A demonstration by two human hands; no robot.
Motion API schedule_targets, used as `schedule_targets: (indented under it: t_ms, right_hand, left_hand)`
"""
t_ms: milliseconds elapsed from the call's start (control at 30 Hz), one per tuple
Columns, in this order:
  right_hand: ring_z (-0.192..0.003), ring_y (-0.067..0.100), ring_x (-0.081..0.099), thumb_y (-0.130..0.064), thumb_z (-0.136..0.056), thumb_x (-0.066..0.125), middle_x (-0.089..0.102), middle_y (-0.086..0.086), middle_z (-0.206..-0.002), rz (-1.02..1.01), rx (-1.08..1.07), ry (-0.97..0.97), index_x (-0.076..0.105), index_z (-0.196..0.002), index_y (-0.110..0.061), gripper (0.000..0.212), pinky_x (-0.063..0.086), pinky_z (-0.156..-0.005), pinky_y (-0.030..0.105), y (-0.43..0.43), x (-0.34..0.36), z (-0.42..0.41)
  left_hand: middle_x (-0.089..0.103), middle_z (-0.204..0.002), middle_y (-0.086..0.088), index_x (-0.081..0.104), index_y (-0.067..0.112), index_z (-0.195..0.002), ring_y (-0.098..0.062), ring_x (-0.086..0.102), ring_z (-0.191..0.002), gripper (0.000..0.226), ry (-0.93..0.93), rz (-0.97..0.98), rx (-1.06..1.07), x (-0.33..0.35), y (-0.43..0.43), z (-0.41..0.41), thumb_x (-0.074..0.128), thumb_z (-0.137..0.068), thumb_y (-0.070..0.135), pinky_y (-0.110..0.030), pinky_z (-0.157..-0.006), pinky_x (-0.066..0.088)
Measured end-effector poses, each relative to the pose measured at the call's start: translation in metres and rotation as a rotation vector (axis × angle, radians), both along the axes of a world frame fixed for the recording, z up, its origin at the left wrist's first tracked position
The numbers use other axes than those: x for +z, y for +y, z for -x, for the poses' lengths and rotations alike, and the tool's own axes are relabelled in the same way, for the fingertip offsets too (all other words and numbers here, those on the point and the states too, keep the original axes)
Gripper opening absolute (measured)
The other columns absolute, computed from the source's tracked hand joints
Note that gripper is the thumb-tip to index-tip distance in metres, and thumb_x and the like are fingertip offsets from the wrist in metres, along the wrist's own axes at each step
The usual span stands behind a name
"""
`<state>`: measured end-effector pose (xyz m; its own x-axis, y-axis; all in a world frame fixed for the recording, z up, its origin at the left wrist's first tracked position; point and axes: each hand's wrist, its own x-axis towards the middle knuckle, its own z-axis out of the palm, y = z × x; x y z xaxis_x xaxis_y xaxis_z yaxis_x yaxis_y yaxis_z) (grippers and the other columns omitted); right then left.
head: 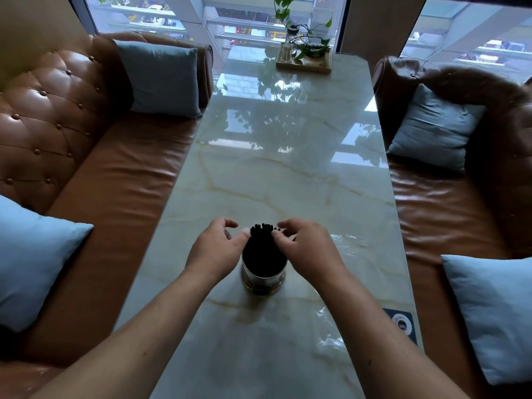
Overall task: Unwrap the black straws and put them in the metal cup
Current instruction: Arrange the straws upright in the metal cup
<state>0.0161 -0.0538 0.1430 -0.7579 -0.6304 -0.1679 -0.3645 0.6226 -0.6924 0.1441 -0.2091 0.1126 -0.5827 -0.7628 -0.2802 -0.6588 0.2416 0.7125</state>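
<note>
A bundle of black straws (262, 240) stands upright in the metal cup (263, 279) on the marble table (273, 174). My left hand (214, 249) is at the left side of the straw tops, thumb against them, fingers curled and apart. My right hand (305, 244) is at the right side, its thumb and fingertips pinching the top ends of the outer straws. A clear plastic wrapper (349, 241) lies flat on the table just right of my right hand. Another clear wrapper (328, 323) lies nearer, beside my right forearm.
Brown leather sofas (115, 180) with blue cushions (161, 79) flank the table on both sides. A wooden tray (303, 63) with a plant and glass bottles stands at the far end by the window. A dark square coaster (401, 323) sits at the table's near right edge.
</note>
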Motion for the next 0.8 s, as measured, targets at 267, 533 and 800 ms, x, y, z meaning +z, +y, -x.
schedule_targets:
  t_ms: [267, 533, 800]
  right_hand:
    - [-0.098, 0.02, 0.07, -0.032, -0.097, 0.061, 0.076, 0.003, -0.101, -0.109, -0.019, -0.082, 0.079, -0.116, -0.021, 0.029, 0.053, -0.085, 0.03, 0.021, -0.037, -0.005]
    - [-0.099, 0.027, 0.063, -0.02, -0.101, 0.058, 0.069, 0.006, -0.101, 0.055, -0.029, 0.052, 0.078, -0.116, -0.024, 0.026, 0.051, -0.087, 0.039, 0.011, -0.044, -0.012]
    - [-0.104, 0.024, 0.065, -0.016, -0.099, 0.061, 0.071, -0.001, -0.103, 0.072, -0.063, 0.021, 0.079, -0.117, -0.026, 0.027, 0.05, -0.088, 0.032, 0.033, -0.058, -0.02]
  left_hand:
    - [0.054, -0.121, -0.005, 0.058, 0.029, -0.136, -0.026, 0.056, -0.117, 0.092, -0.294, 0.017, -0.313, -0.024, 0.004, -0.001, 0.072, -0.063, 0.083, -0.035, -0.095, 0.046]
    - [0.042, -0.148, 0.003, 0.038, 0.027, -0.147, -0.024, 0.034, -0.139, 0.104, -0.219, 0.073, -0.424, -0.023, 0.021, 0.022, 0.072, -0.06, 0.073, -0.035, -0.113, 0.034]
    - [0.055, -0.128, 0.01, 0.052, 0.035, -0.133, -0.018, 0.047, -0.127, 0.094, -0.066, 0.026, -0.269, -0.034, 0.028, 0.026, 0.073, -0.052, 0.075, -0.025, -0.099, 0.037]
